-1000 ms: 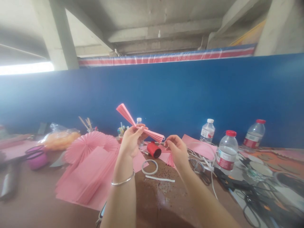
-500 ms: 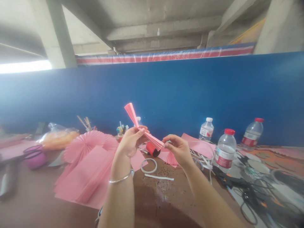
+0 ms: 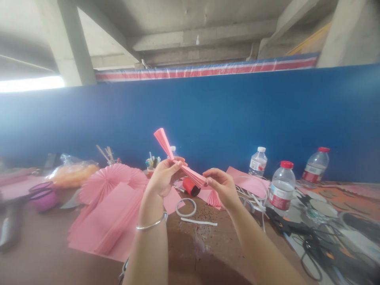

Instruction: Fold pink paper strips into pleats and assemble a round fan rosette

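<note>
A pleated strip of pink paper [image 3: 164, 141], folded like an accordion, is held up above the brown table [image 3: 196, 253]. My left hand [image 3: 165, 178] pinches it at its middle, so both ends fan out. My right hand [image 3: 221, 186] is closed in a pinch at the strip's lower right end, fingertips touching the folds. A silver bangle [image 3: 151, 225] sits on my left wrist. Below the hands lie a red spool [image 3: 190, 186], a ring of tape [image 3: 185, 207] and a small pink fan [image 3: 214, 198].
Flat pink sheets [image 3: 109, 221] and round pleated fans [image 3: 109, 178] lie at the left. Three water bottles [image 3: 280, 190] stand to the right, near white cord and black cables [image 3: 317, 245]. A cup of pens [image 3: 152, 164], a purple bowl [image 3: 44, 196] and a blue wall [image 3: 237, 118] are behind.
The pleated strip has tilted steeper, its upper end swinging right. My right hand rose from the small fan on the table and closed on the strip's lower end.
</note>
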Tool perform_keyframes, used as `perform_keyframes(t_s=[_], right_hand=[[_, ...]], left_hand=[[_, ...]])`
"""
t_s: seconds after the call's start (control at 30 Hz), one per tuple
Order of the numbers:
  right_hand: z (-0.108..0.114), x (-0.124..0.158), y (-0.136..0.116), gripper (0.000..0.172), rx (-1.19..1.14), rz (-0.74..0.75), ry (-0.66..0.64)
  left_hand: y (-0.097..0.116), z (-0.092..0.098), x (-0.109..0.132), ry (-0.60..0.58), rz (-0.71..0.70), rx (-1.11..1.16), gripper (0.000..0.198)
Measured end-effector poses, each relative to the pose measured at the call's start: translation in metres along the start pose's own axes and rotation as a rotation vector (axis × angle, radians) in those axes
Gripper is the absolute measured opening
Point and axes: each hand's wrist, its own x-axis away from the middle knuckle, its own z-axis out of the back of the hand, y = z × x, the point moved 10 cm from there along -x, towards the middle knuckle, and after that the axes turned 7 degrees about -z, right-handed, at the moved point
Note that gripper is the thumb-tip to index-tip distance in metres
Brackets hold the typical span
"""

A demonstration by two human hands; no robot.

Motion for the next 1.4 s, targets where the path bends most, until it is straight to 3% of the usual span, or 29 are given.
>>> perform_keyframes(t_s=[0.4,0.7,0.8,1.0,1.1,1.23,1.4], right_hand=[[0.000,-0.002,0.015,0.016,0.008,-0.141,0.062],[0.009,0.003,0.018,0.014,0.207,-0.107,0.227],[0.011,0.003,0.021,0.009,0.144,-0.129,0.255],[-0.003,0.002,0.032,0.012,-0.310,-0.276,0.111],[-0.006,0.002,0.032,0.014,-0.421,-0.298,0.071],[-0.008,0.000,0.030,0.012,-0.491,-0.282,0.035],[-0.010,0.000,0.025,0.019,-0.410,-0.283,0.009]], left_hand=[[0.008,-0.008,0.002,-0.045,-0.065,-0.032,0.018],[0.008,-0.040,0.009,-0.207,-0.083,-0.216,0.011],[0.009,-0.045,0.009,-0.217,-0.106,-0.256,0.011],[0.015,-0.022,0.003,-0.043,-0.149,-0.050,0.013],[0.014,-0.015,0.001,-0.029,-0.143,0.000,0.016],[0.018,-0.010,-0.001,-0.024,-0.185,0.031,0.015],[0.016,-0.009,-0.001,-0.036,-0.176,0.011,0.015]])
